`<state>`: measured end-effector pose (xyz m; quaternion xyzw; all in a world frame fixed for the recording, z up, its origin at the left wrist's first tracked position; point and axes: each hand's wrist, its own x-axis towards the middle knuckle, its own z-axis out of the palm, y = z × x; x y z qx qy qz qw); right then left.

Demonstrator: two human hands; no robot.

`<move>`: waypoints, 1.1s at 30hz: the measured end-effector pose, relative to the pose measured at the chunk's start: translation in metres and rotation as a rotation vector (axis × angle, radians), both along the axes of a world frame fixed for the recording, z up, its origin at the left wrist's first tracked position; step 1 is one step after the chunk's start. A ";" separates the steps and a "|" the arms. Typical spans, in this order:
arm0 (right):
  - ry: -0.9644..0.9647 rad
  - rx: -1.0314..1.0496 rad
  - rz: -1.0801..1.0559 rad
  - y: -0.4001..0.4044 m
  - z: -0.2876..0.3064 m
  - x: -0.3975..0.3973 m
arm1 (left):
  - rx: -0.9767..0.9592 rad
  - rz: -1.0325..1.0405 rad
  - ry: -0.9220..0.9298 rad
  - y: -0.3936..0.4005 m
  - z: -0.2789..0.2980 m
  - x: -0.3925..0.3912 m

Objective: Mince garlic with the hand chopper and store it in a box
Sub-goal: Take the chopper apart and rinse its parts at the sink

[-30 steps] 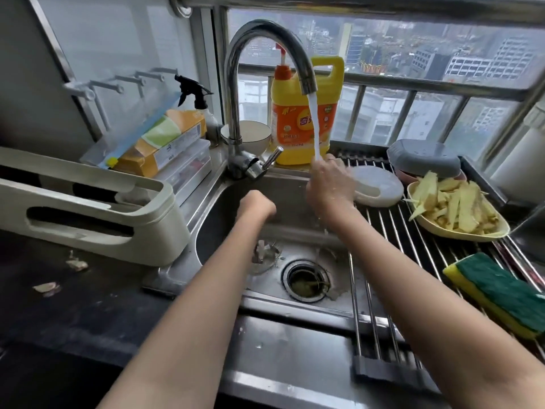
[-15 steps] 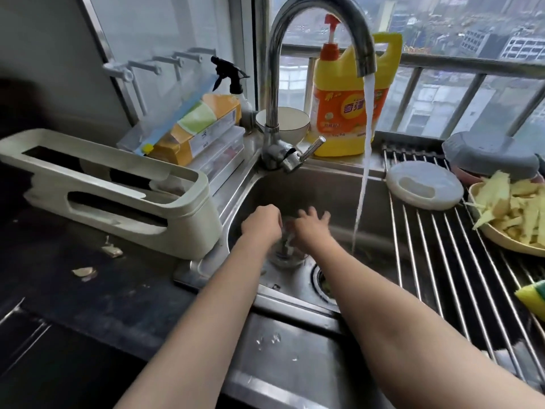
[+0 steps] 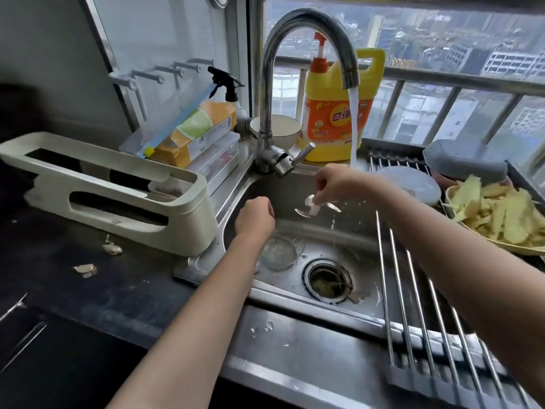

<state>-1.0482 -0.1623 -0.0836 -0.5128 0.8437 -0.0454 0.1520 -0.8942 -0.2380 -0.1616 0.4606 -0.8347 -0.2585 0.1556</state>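
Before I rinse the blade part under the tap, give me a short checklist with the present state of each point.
1. Water runs from the faucet: ok.
2. Right hand pinches the blade piece firmly: ok.
3. Blade piece is under the stream: not ok, it is left of it.
4. Left hand is away from the blades: ok.
5. Clear bowl in the sink is steady: cannot tell.

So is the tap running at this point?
On. A white stream of water falls from the faucet spout into the sink.
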 end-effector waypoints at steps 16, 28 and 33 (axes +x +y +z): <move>-0.045 -0.363 -0.149 0.074 0.026 0.002 | 0.052 0.230 0.548 0.059 0.014 -0.003; -1.230 -0.596 -0.681 0.069 0.000 -0.009 | -0.023 0.181 0.429 0.062 0.015 0.000; -1.385 -0.613 -0.774 0.068 -0.001 -0.012 | 0.008 0.167 0.393 0.061 0.015 -0.002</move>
